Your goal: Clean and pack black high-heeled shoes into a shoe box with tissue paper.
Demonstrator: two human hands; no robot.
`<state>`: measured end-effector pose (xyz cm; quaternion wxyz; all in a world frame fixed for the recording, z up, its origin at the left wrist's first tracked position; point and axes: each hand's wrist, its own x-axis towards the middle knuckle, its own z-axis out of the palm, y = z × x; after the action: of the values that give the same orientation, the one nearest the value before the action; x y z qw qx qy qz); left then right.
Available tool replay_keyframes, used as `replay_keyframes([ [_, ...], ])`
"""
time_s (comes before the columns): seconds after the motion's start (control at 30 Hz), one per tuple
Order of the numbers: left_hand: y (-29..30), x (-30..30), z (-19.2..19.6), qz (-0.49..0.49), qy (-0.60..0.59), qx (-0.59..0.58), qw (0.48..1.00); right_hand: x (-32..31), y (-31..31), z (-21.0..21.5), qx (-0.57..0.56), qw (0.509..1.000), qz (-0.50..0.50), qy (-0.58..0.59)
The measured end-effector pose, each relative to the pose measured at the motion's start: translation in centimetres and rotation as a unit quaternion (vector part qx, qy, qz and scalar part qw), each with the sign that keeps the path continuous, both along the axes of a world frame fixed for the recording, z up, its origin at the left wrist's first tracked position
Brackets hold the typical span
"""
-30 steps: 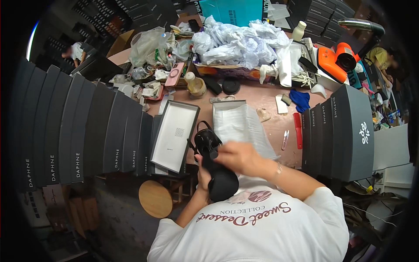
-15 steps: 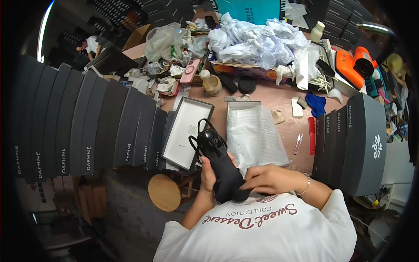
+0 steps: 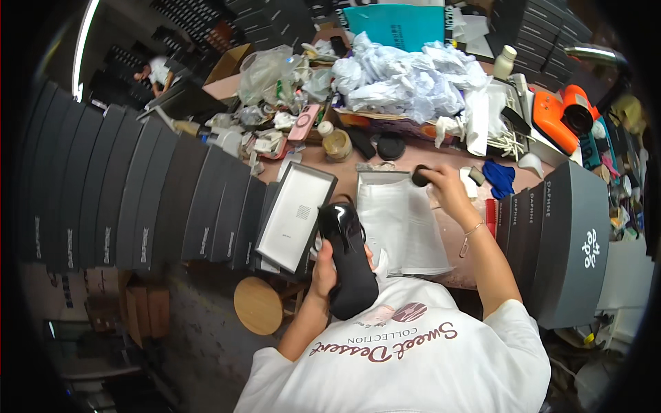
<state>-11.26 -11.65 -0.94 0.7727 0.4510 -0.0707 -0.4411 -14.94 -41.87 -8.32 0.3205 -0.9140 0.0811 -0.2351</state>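
Note:
In front of my chest, my left hand (image 3: 323, 272) is wrapped round a black shoe (image 3: 352, 268). The shoe is tilted, its glossy end pointing away from me and its matte end close to my shirt; thin black straps loop near the glossy end. My right hand (image 3: 444, 189) is stretched out over the table, pinching a small black rounded thing (image 3: 419, 176) whose kind I cannot make out. Below that hand lies an open shoebox (image 3: 372, 175) with white wrapping sheet (image 3: 403, 230) in it. Left of it rests a grey box lid (image 3: 296, 217), pale inside facing up.
Dark shoeboxes stand in a row at left (image 3: 158, 193) and right (image 3: 582, 241). Crumpled white paper (image 3: 406, 76) heaps at the back, near a jar (image 3: 335, 143) and a pink phone (image 3: 303, 122). A blue cloth (image 3: 498, 179) and an orange tool (image 3: 554, 120) lie right. A round stool (image 3: 258, 305) stands below.
My right hand has left the shoe's near end and reached forward and right over the table, with the small black thing in its fingers. The left hand has turned the shoe slightly.

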Motion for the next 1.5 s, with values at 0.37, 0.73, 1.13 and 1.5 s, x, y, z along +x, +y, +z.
replay_keyframes([
  [0.37, 1.8, -1.2, 0.1, -0.011, 0.025, -0.01, 1.0, -3.5, 1.4, -3.1, 0.343, 0.938, -0.056, 0.008],
  [0.73, 1.5, -9.7, 0.8, -0.514, -0.289, 0.363, 0.722, -7.5, 10.2, 4.6, 0.337, 0.812, 0.442, 0.179],
  [1.13, 17.6, -9.2, -4.0, -0.073, -0.17, 0.153, 0.971, -25.9, 27.3, 2.5, 0.385, 0.689, 0.423, 0.445],
  [1.5, 16.5, -5.7, -1.1, 0.036, -0.03, 0.068, 0.997, -35.0, 29.4, 2.2, 0.88, 0.464, 0.09, -0.043],
])
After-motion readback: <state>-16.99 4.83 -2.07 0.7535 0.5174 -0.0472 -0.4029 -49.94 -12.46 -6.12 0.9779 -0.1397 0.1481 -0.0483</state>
